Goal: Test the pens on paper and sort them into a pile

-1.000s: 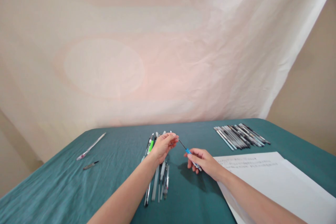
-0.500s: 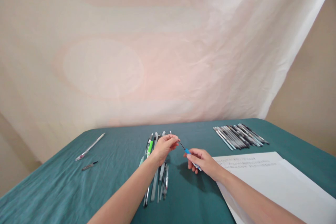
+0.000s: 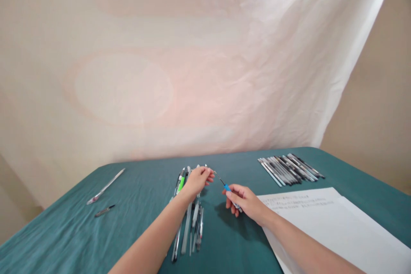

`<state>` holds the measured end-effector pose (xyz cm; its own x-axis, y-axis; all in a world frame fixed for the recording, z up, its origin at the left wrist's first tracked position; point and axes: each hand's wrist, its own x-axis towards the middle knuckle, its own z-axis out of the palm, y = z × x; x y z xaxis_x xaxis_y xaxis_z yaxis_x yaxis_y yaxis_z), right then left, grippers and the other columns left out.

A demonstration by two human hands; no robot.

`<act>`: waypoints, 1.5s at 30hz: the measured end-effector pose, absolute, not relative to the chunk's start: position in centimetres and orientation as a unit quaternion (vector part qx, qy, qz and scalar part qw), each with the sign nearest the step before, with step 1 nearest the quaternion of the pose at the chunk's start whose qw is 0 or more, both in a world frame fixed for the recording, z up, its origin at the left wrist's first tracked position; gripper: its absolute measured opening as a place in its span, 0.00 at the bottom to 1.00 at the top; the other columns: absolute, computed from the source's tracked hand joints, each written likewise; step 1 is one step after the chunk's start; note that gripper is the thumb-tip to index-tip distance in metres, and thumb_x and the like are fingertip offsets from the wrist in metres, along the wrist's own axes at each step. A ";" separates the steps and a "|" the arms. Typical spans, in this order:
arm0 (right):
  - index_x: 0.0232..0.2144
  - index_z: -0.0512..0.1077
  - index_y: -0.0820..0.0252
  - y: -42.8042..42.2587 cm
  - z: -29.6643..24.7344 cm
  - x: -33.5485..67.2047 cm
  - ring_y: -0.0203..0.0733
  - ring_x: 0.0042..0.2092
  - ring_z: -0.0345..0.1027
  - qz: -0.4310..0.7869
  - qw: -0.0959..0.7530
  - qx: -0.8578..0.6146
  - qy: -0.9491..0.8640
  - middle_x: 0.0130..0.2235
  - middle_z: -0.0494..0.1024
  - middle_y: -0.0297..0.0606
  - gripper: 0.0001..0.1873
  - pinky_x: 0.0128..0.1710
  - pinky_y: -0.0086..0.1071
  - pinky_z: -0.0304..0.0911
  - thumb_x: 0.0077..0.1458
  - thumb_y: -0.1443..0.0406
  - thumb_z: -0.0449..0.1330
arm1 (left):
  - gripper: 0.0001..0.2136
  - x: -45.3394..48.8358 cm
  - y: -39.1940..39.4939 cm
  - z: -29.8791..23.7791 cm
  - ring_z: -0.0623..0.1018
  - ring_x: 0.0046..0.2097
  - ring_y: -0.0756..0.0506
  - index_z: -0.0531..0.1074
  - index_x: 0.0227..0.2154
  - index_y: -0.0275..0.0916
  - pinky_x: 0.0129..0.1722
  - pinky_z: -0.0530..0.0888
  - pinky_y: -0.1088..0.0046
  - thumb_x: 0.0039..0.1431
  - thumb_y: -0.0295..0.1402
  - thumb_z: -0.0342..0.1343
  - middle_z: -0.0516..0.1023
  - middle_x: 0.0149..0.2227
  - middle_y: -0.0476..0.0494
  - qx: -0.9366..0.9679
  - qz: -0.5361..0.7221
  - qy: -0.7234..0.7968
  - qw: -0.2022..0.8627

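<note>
My right hand (image 3: 239,200) grips a pen barrel with a blue end (image 3: 227,187) and a pale lower part. A thin dark refill (image 3: 220,179) sticks out of the blue end, slanting up and to the left. At the refill's tip is my left hand (image 3: 201,179), its thumb and fingers pinched together. Whether the fingertips hold the tip or some small part is too small to tell. Beneath the left hand and forearm lies a loose bunch of pens (image 3: 188,227), partly hidden, with a bright green pen (image 3: 181,183) among them.
A row of pens (image 3: 289,169) lies at the back right. White paper sheets (image 3: 324,222) with writing along the top lie under the right forearm. To the left are a long clear pen-like piece (image 3: 105,186) and a short dark piece (image 3: 105,210) on the green cloth (image 3: 64,231).
A longer stretch of refill now shows between the hands. My left hand has shifted slightly left relative to the right hand. The whole view has shifted a little.
</note>
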<state>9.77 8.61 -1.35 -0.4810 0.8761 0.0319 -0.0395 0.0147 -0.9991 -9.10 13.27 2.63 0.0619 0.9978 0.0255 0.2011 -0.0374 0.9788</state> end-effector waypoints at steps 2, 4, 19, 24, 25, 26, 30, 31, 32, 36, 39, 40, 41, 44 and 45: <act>0.36 0.66 0.61 8.7 -1.4 9.8 0.30 0.21 0.62 0.614 0.376 -0.344 -0.603 0.24 0.71 0.32 0.21 0.19 0.24 0.58 0.49 0.50 0.54 | 0.01 -9.5 14.7 2.9 0.73 0.38 0.45 0.71 0.22 0.39 0.38 0.65 0.73 0.45 0.29 0.58 0.75 0.27 0.44 0.580 0.458 0.543 0.398; 0.36 0.66 0.61 8.7 -1.4 9.8 0.29 0.21 0.62 0.615 0.378 -0.342 -0.602 0.24 0.71 0.31 0.21 0.19 0.24 0.58 0.49 0.50 0.54 | 0.06 -9.7 16.1 3.0 0.71 0.44 0.43 0.69 0.18 0.40 0.43 0.63 0.73 0.41 0.23 0.59 0.73 0.27 0.44 0.578 0.475 0.554 0.364; 0.34 0.67 0.61 8.5 -0.7 9.9 0.32 0.24 0.64 0.618 0.394 -0.339 -0.590 0.26 0.73 0.35 0.21 0.20 0.25 0.58 0.48 0.49 0.55 | 0.15 -6.9 19.3 1.2 0.74 0.37 0.42 0.62 0.07 0.38 0.35 0.65 0.75 0.28 0.15 0.61 0.67 0.14 0.48 0.510 0.461 0.582 0.434; 0.34 0.67 0.62 8.3 -0.5 9.9 0.32 0.24 0.64 0.620 0.399 -0.335 -0.587 0.26 0.74 0.36 0.20 0.21 0.25 0.59 0.48 0.51 0.56 | 0.02 -6.9 16.1 1.5 0.69 0.23 0.51 0.74 0.20 0.35 0.23 0.63 0.80 0.41 0.28 0.61 0.68 0.17 0.50 0.460 0.475 0.508 0.551; 0.34 0.67 0.62 8.3 -0.5 9.9 0.32 0.25 0.64 0.619 0.398 -0.336 -0.587 0.26 0.74 0.36 0.20 0.21 0.25 0.59 0.48 0.51 0.56 | 0.03 -6.9 15.5 1.6 0.68 0.22 0.53 0.74 0.24 0.35 0.22 0.62 0.80 0.44 0.29 0.60 0.69 0.19 0.50 0.443 0.488 0.491 0.570; 0.34 0.68 0.62 8.3 -0.5 10.0 0.32 0.25 0.64 0.618 0.397 -0.338 -0.588 0.26 0.73 0.36 0.19 0.21 0.25 0.59 0.48 0.51 0.56 | 0.05 -6.9 14.9 1.7 0.68 0.22 0.54 0.75 0.28 0.35 0.22 0.62 0.81 0.46 0.29 0.58 0.69 0.20 0.50 0.424 0.504 0.474 0.584; 0.33 0.68 0.62 8.2 -0.6 9.9 0.33 0.24 0.63 0.612 0.388 -0.341 -0.599 0.24 0.73 0.35 0.18 0.21 0.25 0.59 0.49 0.52 0.56 | 0.06 -7.4 13.5 2.1 0.69 0.26 0.55 0.72 0.33 0.37 0.27 0.66 0.82 0.53 0.27 0.53 0.70 0.24 0.49 0.348 0.573 0.419 0.612; 0.33 0.68 0.62 8.2 -0.6 9.9 0.33 0.24 0.63 0.610 0.386 -0.342 -0.602 0.24 0.73 0.35 0.18 0.21 0.25 0.59 0.49 0.52 0.56 | 0.06 -7.5 13.3 2.3 0.70 0.26 0.55 0.72 0.33 0.37 0.28 0.67 0.82 0.54 0.26 0.52 0.70 0.24 0.49 0.335 0.585 0.410 0.615; 0.33 0.68 0.62 8.2 -0.7 9.9 0.33 0.24 0.63 0.607 0.385 -0.343 -0.604 0.24 0.73 0.35 0.18 0.21 0.25 0.59 0.49 0.52 0.56 | 0.06 -7.7 13.2 2.4 0.70 0.27 0.55 0.72 0.33 0.37 0.28 0.67 0.82 0.54 0.26 0.51 0.70 0.25 0.48 0.322 0.595 0.401 0.618; 0.32 0.68 0.62 8.2 -0.8 9.8 0.32 0.23 0.62 0.600 0.383 -0.344 -0.612 0.23 0.73 0.35 0.18 0.20 0.25 0.58 0.49 0.52 0.55 | 0.07 -7.8 12.8 2.9 0.71 0.27 0.55 0.72 0.34 0.35 0.27 0.68 0.82 0.55 0.23 0.50 0.71 0.25 0.47 0.265 0.618 0.354 0.650; 0.32 0.68 0.62 8.3 -0.9 9.8 0.32 0.23 0.62 0.599 0.379 -0.342 -0.617 0.23 0.73 0.35 0.18 0.20 0.25 0.59 0.49 0.53 0.56 | 0.07 -7.6 12.4 3.1 0.71 0.26 0.55 0.72 0.34 0.34 0.26 0.68 0.81 0.55 0.22 0.50 0.71 0.25 0.47 0.247 0.619 0.339 0.664; 0.32 0.68 0.62 8.3 -1.0 9.8 0.32 0.23 0.62 0.599 0.378 -0.343 -0.617 0.23 0.73 0.35 0.18 0.20 0.25 0.59 0.49 0.53 0.56 | 0.07 -7.5 12.3 3.1 0.71 0.26 0.55 0.72 0.34 0.33 0.26 0.68 0.81 0.55 0.22 0.50 0.71 0.25 0.47 0.249 0.617 0.339 0.665; 0.33 0.68 0.63 8.3 -1.0 9.8 0.32 0.23 0.62 0.599 0.378 -0.344 -0.617 0.23 0.73 0.35 0.18 0.20 0.25 0.59 0.50 0.53 0.56 | 0.07 -7.4 12.2 3.1 0.71 0.26 0.55 0.72 0.34 0.33 0.26 0.67 0.82 0.55 0.22 0.50 0.71 0.25 0.47 0.251 0.615 0.339 0.666; 0.33 0.68 0.63 8.4 -1.1 9.7 0.32 0.23 0.62 0.601 0.376 -0.346 -0.615 0.23 0.73 0.35 0.17 0.20 0.24 0.59 0.50 0.53 0.55 | 0.07 -7.1 12.0 3.1 0.70 0.26 0.56 0.72 0.34 0.33 0.27 0.67 0.82 0.55 0.22 0.51 0.70 0.25 0.47 0.260 0.610 0.336 0.669; 0.33 0.68 0.63 8.4 -1.1 9.7 0.31 0.22 0.62 0.601 0.376 -0.346 -0.615 0.23 0.73 0.35 0.17 0.20 0.24 0.59 0.50 0.53 0.55 | 0.06 -7.1 12.0 3.1 0.70 0.26 0.56 0.72 0.34 0.33 0.27 0.67 0.82 0.54 0.23 0.51 0.70 0.25 0.48 0.263 0.607 0.336 0.670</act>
